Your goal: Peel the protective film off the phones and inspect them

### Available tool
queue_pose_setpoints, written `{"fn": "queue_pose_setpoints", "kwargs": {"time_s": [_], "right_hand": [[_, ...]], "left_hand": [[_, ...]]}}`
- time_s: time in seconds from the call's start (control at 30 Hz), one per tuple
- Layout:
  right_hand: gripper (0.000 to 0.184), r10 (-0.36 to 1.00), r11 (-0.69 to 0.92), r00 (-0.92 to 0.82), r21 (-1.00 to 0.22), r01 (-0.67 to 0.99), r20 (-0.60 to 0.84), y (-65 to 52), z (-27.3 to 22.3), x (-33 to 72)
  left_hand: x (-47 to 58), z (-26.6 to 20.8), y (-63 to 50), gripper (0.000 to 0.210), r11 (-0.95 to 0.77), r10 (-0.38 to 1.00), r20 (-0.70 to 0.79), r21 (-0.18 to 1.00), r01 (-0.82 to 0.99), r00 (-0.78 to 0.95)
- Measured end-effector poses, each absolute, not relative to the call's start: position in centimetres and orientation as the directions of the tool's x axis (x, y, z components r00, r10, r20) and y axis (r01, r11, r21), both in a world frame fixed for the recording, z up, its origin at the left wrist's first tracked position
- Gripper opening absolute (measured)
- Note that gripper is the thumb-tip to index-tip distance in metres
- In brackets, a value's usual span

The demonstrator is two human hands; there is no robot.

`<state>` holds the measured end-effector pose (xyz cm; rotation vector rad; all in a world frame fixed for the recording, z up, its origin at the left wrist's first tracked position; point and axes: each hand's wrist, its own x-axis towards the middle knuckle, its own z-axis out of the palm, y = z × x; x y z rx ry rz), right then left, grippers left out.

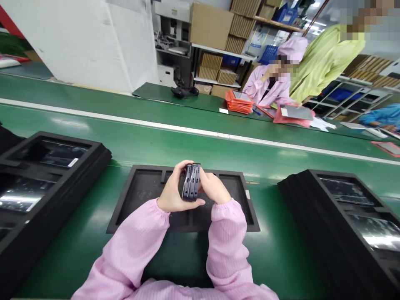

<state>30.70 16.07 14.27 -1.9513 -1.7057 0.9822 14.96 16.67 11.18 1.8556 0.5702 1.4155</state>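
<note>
Three dark phones (192, 181) stand on edge, pressed side by side, with their port ends facing me. My left hand (174, 189) is closed round the stack, its palm at the left side and its thumb along the bottom. From the right, my right hand (214, 185) also grips the stack; some of its fingers are hidden behind the phones. Below both hands lies a black foam tray (146, 187) with shallow compartments, its visible compartments bare.
Stacked black foam trays holding dark glossy devices stand at left (93, 156) and right (308, 216). A pale rail (150, 122) crosses the green bench (156, 143). Beyond it are a pile of red-orange sleeves (239, 103), a black scanner-like object (184, 91) and co-workers.
</note>
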Motion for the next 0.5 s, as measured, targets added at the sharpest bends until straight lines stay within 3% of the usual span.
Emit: {"fn": "queue_pose_setpoints", "kwargs": {"time_s": [0.1, 0.23, 0.33, 0.43, 0.5], "right_hand": [[0.048, 0.953, -0.223, 0.021, -0.654, 0.723, -0.303, 16.0, 13.8, 32.7], [0.093, 0.918, 0.073, -0.364, -0.835, 0.546, -0.158, 16.0, 13.4, 34.8], [0.118, 0.844, 0.124, -0.510, -0.864, 0.488, -0.167, 16.2, 13.8, 34.3], [0.125, 0.780, 0.145, -0.602, -0.887, 0.439, -0.170, 16.3, 13.8, 32.9], [0.117, 0.774, 0.172, -0.620, -0.900, 0.400, -0.128, 16.3, 13.6, 32.0]], "left_hand": [[15.5, 8.5, 17.0, 0.091, -0.570, 0.786, 0.566, 0.820, -0.063, 0.249], [16.1, 6.2, 16.4, 0.094, -0.619, 0.761, 0.614, 0.784, -0.047, 0.207], [16.5, 6.1, 15.8, 0.097, -0.659, 0.736, 0.659, 0.750, -0.060, 0.152], [16.6, 6.5, 15.2, 0.097, -0.621, 0.776, 0.625, 0.781, -0.067, 0.089], [16.4, 6.7, 14.8, 0.097, -0.609, 0.789, 0.611, 0.792, -0.045, 0.069]]}}
